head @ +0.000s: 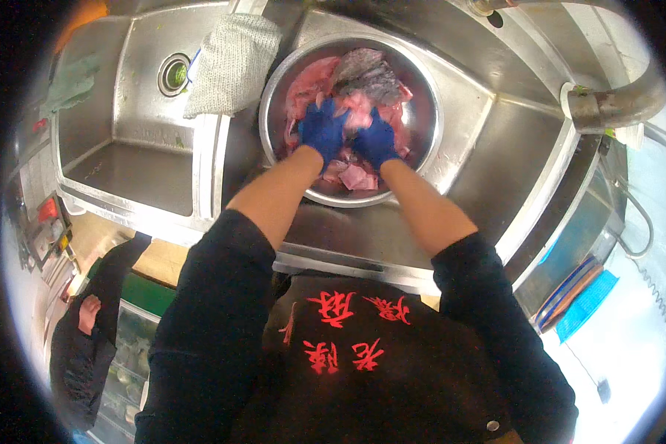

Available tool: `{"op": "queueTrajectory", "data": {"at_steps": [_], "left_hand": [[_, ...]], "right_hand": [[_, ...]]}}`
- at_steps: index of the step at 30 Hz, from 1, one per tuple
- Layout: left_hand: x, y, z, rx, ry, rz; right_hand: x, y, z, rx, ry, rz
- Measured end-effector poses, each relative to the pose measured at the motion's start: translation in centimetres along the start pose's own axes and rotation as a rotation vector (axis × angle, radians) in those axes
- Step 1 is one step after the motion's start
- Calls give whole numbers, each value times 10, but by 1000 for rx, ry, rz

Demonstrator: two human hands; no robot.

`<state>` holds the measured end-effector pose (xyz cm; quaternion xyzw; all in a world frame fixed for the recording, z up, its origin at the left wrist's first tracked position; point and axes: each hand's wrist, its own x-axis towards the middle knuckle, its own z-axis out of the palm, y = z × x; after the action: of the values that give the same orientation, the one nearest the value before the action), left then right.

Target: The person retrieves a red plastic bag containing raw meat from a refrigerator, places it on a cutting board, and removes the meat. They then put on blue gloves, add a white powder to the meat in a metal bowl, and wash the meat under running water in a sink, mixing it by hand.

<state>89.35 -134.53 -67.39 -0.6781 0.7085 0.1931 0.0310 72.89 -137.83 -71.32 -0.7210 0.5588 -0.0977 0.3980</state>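
A large round stainless steel bowl (438, 119) rests in a sink basin and holds pink raw fish pieces (358, 176), some with dark scaly skin (366, 75). My left hand (323, 130), in a blue glove, is in the bowl on the left, among the pieces. Opposite it, my right hand (376, 137), also gloved in blue, touches the pieces on the right. Pale pink flesh (357, 108) lies between the two hands. The fingers are partly hidden and blurred, so whether either hand grips a piece cannot be told.
A knitted light grey cloth (233, 65) hangs over the divider left of the bowl. Beyond it is a second sink basin (150, 177) with a drain (175, 74) holding green scraps. A thick pipe (616, 108) is at the right. Another person (89, 333) stands at the lower left.
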Motion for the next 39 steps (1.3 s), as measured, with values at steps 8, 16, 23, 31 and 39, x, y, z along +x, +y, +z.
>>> {"op": "queueTrajectory", "data": {"at_steps": [8, 16, 23, 31, 39], "left_hand": [[-43, -12, -22, 186, -77, 232], [17, -14, -11, -545, -205, -108], [-53, -15, -39, -6, -154, 9], [11, -11, -8, -790, -70, -41], [-54, -13, -30, 169, -330, 168]], "right_hand": [[-51, -24, -70, -554, -87, -631], [18, -13, -16, -132, -99, -75], [-41, -18, -87, -267, -76, -395], [25, -7, 10, 472, -21, -155], [-63, -8, -49, -582, -102, -428]]}}
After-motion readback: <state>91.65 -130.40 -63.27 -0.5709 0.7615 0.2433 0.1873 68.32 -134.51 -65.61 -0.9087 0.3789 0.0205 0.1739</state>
